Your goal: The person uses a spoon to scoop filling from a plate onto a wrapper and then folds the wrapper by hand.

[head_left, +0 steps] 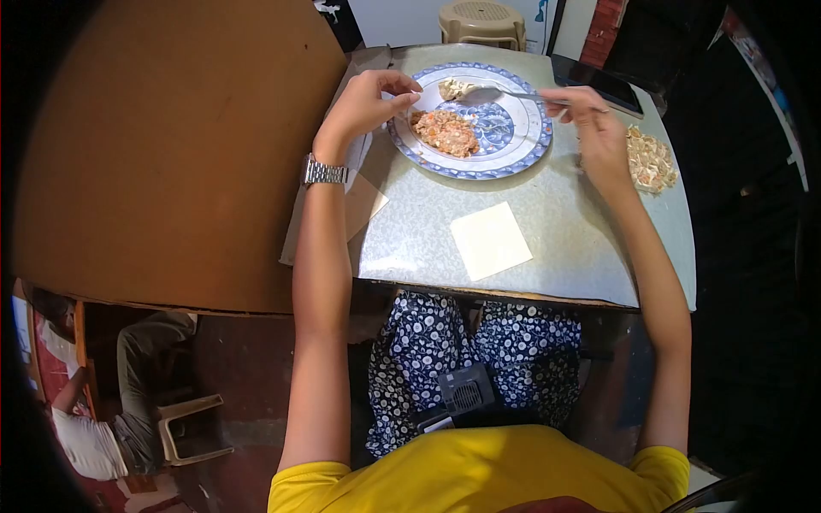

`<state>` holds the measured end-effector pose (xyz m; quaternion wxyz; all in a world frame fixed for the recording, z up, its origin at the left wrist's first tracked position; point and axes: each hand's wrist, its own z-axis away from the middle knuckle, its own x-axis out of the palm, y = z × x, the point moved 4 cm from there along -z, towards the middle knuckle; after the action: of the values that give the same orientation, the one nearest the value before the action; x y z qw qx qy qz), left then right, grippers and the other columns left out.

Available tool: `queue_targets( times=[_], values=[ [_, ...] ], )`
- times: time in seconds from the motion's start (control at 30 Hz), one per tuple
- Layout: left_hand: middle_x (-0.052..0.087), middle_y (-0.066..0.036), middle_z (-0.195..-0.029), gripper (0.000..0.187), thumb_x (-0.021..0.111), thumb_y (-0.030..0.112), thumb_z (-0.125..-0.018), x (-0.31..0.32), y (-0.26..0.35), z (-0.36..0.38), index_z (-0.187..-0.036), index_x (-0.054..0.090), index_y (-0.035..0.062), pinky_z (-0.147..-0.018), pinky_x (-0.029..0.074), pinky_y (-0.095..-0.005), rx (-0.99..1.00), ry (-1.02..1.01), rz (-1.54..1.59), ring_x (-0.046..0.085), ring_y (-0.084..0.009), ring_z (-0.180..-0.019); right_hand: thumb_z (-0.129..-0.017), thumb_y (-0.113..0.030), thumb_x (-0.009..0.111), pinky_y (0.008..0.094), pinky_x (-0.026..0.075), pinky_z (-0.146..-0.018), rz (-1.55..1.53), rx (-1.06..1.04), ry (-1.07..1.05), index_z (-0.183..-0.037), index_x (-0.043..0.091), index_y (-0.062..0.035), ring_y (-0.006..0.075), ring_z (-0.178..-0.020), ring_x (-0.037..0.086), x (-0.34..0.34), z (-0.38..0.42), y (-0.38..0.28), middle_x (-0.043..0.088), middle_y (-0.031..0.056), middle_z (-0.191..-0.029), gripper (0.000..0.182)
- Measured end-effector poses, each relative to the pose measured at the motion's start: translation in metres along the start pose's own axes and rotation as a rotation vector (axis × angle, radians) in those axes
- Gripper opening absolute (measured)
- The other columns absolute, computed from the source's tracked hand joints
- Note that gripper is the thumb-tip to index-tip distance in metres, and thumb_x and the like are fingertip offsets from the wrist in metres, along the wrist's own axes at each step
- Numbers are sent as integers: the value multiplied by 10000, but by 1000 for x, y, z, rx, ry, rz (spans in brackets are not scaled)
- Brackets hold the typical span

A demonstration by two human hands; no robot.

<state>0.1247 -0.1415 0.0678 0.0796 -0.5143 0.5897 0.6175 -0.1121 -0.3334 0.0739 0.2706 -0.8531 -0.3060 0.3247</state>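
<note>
A blue-and-white patterned plate (530, 147) lies on the table, with a mound of orange-pink ground filling (445, 133) on its left part. A small pale lump of food (456, 89) sits near the plate's far rim. My right hand (599, 132) is closed on the handle of a metal spoon (486, 95); its bowl is beside the pale lump. At the plate's left rim is my left hand (376, 103), fingers curved and thumb slightly apart from them, with nothing visible held. One square pale wrapper (491, 240) lies flat in front of the plate.
More pale wrappers (366, 205) lie partly behind my left forearm. A cluster of folded pale pieces (651, 161) is at the table's right edge, near a dark flat device (599, 84). A brown board (171, 154) borders the left. Beyond stands a beige stool (482, 24).
</note>
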Motion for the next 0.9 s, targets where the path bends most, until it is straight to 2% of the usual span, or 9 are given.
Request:
queue_targets(
  times=[0.07,0.2,0.4,0.57,0.9],
  values=[
    [724,-64,-899,277,741,239,-865,-1,2,1,-1064,742,47,-810,515,-301,9,17,-12,652,-130,-912,-1069,-344,400,272,501,-768,-150,-48,-9,-1096,688,0,154,-872,646,-15,2,1,651,88,-999,450],
    [720,-75,-965,367,804,294,-800,4,8,3,-1068,740,51,-897,491,-326,42,-30,29,642,-158,-996,-1061,-319,424,268,527,-760,-205,-124,-100,-1074,694,15,151,-862,664,-10,5,-14,655,100,-1004,430],
    [614,-89,-1260,615,905,387,-632,15,16,10,-1167,702,163,-1055,404,-390,72,-88,-137,497,-262,-1259,-1036,-233,489,282,554,-782,-143,-123,-150,-1047,705,23,176,-863,691,0,9,-23,668,121,-1020,335],
    [593,-73,-1285,647,911,390,-610,20,11,7,-1191,685,220,-1059,408,-413,77,-103,-239,465,-282,-1292,-1034,-191,489,288,555,-787,-134,-136,-152,-1052,706,21,182,-875,696,3,10,-19,676,125,-1012,305],
    [598,-72,-1301,617,902,375,-627,24,11,8,-1188,685,238,-1050,417,-416,77,-98,-277,489,-279,-1273,-1049,-299,446,295,557,-811,-142,-29,-199,-1040,700,38,190,-880,698,3,7,-7,684,124,-1004,422]
  ],
)
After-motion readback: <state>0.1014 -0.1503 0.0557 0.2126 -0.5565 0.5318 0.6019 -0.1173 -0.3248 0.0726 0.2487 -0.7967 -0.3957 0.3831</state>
